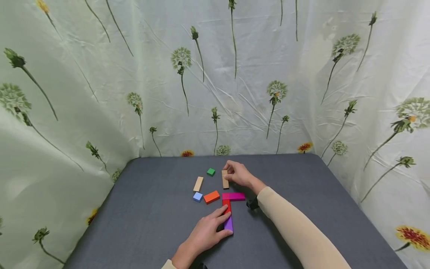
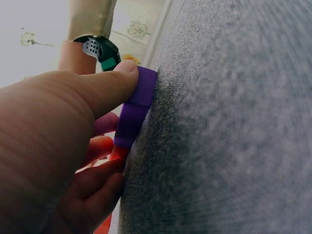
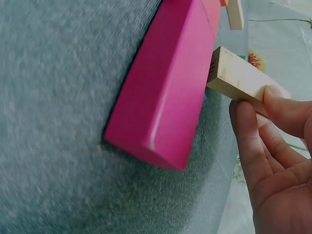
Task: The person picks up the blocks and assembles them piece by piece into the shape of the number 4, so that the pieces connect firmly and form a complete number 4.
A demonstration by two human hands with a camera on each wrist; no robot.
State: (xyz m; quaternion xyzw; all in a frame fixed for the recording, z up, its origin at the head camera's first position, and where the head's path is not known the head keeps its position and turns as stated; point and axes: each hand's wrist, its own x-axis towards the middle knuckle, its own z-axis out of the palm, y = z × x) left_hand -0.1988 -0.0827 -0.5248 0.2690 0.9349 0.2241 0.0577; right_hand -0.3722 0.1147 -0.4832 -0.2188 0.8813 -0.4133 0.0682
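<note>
Near the back of the table, my right hand (image 1: 239, 174) pinches a plain wooden block (image 1: 225, 184) between thumb and fingers. The right wrist view shows this wooden block (image 3: 243, 78) tilted, its near end close beside the magenta block (image 3: 168, 87). My left hand (image 1: 209, 228) lies along a purple block (image 1: 228, 225) and a red block (image 1: 226, 203), which are lined up end to end. Its thumb is at the purple block's near end, and the fingertips reach the red one. The magenta block (image 1: 236, 196) lies crosswise at the red block's far end, making a corner.
Left of the corner lie an orange block (image 1: 211, 197) and a small blue block (image 1: 198, 197). Behind them are another plain wooden block (image 1: 198, 184) and a small green block (image 1: 211, 172). A flower-patterned curtain (image 1: 242, 101) surrounds the dark grey table (image 1: 151, 209).
</note>
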